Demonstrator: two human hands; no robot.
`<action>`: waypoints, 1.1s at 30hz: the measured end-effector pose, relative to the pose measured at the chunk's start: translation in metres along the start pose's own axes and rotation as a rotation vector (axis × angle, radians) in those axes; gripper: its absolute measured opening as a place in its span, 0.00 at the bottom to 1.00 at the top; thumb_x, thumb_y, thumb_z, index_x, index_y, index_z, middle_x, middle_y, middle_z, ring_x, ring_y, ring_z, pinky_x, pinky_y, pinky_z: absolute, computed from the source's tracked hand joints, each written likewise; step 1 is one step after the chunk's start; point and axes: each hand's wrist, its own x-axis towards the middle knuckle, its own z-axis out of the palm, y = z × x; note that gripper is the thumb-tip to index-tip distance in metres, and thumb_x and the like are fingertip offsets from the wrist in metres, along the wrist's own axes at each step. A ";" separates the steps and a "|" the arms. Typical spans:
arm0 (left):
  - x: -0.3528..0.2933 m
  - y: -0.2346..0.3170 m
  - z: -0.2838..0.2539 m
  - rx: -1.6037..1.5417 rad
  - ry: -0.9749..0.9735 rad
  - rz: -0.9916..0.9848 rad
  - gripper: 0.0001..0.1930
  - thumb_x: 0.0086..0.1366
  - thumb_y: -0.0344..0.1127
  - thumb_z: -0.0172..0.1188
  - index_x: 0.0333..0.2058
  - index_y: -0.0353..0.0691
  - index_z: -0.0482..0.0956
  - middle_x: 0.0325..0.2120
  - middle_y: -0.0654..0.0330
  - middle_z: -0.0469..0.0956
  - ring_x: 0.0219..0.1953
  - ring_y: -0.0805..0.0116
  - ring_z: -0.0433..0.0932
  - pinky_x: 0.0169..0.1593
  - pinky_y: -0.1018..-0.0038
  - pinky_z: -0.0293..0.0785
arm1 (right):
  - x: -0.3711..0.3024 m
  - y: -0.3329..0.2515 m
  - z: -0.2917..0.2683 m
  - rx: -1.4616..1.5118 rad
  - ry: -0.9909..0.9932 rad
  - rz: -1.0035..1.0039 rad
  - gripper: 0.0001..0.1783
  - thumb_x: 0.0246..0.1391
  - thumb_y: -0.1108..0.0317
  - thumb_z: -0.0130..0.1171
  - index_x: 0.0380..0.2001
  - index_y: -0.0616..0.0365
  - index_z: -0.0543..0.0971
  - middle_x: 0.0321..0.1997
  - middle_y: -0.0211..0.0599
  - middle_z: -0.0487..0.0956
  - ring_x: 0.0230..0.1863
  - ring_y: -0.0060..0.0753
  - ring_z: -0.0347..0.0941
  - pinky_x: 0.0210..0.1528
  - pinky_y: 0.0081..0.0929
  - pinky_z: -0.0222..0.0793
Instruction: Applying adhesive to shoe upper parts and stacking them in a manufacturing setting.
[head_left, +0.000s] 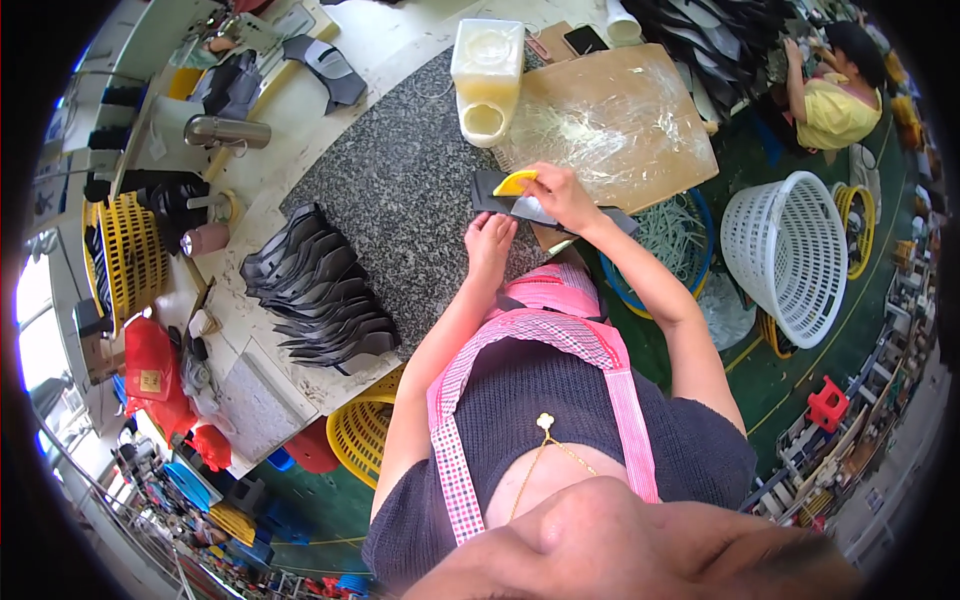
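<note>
In my right hand, closed fingers hold a small yellow scraper against a flat dark grey piece. My left hand has its fingertips on the near edge of that piece, pinching or pressing it; the thumb side is partly hidden. The piece lies at the front of a speckled stone slab, beside a brown board smeared with whitish residue. Beyond my hands stands a translucent plastic container with yellowish contents. Left of my hands, several similar dark pieces lie overlapping in a row.
A white basket and a blue-rimmed tub of pale strips stand to the right. Another person in yellow sits at the far right. More dark pieces, a phone and a steel flask lie around the table.
</note>
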 end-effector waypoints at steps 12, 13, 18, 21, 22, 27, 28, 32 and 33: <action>0.000 -0.002 0.031 0.538 -0.177 0.221 0.10 0.53 0.29 0.65 0.31 0.29 0.75 0.27 0.58 0.78 0.27 0.73 0.76 0.32 0.77 0.74 | -0.007 0.034 -0.069 -0.434 0.175 0.111 0.09 0.54 0.70 0.53 0.32 0.65 0.75 0.28 0.51 0.75 0.31 0.55 0.72 0.31 0.42 0.66; -0.007 -0.001 0.031 0.779 -0.306 0.405 0.08 0.53 0.28 0.65 0.28 0.30 0.76 0.23 0.59 0.78 0.24 0.76 0.75 0.28 0.78 0.73 | -0.005 0.037 -0.068 -0.436 0.160 0.127 0.08 0.54 0.70 0.53 0.32 0.65 0.75 0.28 0.51 0.74 0.31 0.56 0.71 0.31 0.43 0.66; -0.070 0.028 0.045 0.494 -0.521 0.391 0.05 0.61 0.24 0.55 0.31 0.35 0.67 0.25 0.66 0.71 0.29 0.79 0.73 0.31 0.79 0.72 | 0.005 0.040 -0.068 -0.484 0.054 0.087 0.08 0.55 0.69 0.51 0.30 0.64 0.75 0.25 0.48 0.75 0.27 0.49 0.73 0.27 0.38 0.66; -0.084 0.056 0.019 0.377 -0.414 0.498 0.07 0.63 0.26 0.54 0.35 0.38 0.64 0.29 0.67 0.69 0.30 0.80 0.73 0.33 0.79 0.73 | 0.002 0.056 -0.080 -0.491 0.022 0.083 0.09 0.57 0.68 0.51 0.30 0.63 0.76 0.23 0.44 0.76 0.23 0.38 0.75 0.26 0.33 0.67; -0.095 0.066 -0.003 0.259 -0.257 0.535 0.07 0.63 0.27 0.54 0.36 0.39 0.64 0.30 0.68 0.68 0.31 0.80 0.72 0.33 0.80 0.73 | 0.004 0.059 -0.078 -0.421 -0.009 0.128 0.09 0.57 0.68 0.51 0.31 0.63 0.76 0.23 0.43 0.76 0.23 0.34 0.75 0.26 0.31 0.67; -0.156 0.099 -0.113 -0.257 0.196 0.714 0.08 0.64 0.29 0.51 0.38 0.49 0.63 0.25 0.73 0.62 0.27 0.82 0.67 0.27 0.80 0.71 | 0.009 0.063 -0.092 -0.258 0.086 0.164 0.12 0.60 0.65 0.50 0.33 0.64 0.76 0.24 0.37 0.79 0.23 0.24 0.76 0.28 0.23 0.70; -0.171 0.096 -0.153 -0.273 0.220 0.738 0.10 0.63 0.27 0.51 0.40 0.50 0.63 0.24 0.73 0.62 0.27 0.81 0.67 0.27 0.81 0.70 | 0.014 0.051 -0.088 -0.244 0.057 0.150 0.12 0.60 0.65 0.50 0.33 0.64 0.76 0.24 0.37 0.79 0.23 0.24 0.76 0.28 0.23 0.70; -0.202 0.066 -0.301 -0.460 0.417 0.768 0.11 0.65 0.27 0.48 0.45 0.49 0.63 0.38 0.63 0.75 0.36 0.66 0.77 0.37 0.67 0.77 | 0.027 0.030 -0.069 -0.219 0.096 0.136 0.13 0.60 0.63 0.51 0.32 0.65 0.77 0.22 0.36 0.79 0.23 0.23 0.75 0.28 0.22 0.70; -0.207 0.084 -0.292 -0.470 0.536 0.705 0.10 0.66 0.27 0.45 0.45 0.49 0.63 0.38 0.61 0.74 0.37 0.65 0.77 0.37 0.66 0.77 | 0.028 0.032 -0.067 -0.249 0.096 0.112 0.14 0.60 0.63 0.51 0.32 0.65 0.77 0.22 0.36 0.79 0.23 0.23 0.75 0.29 0.22 0.69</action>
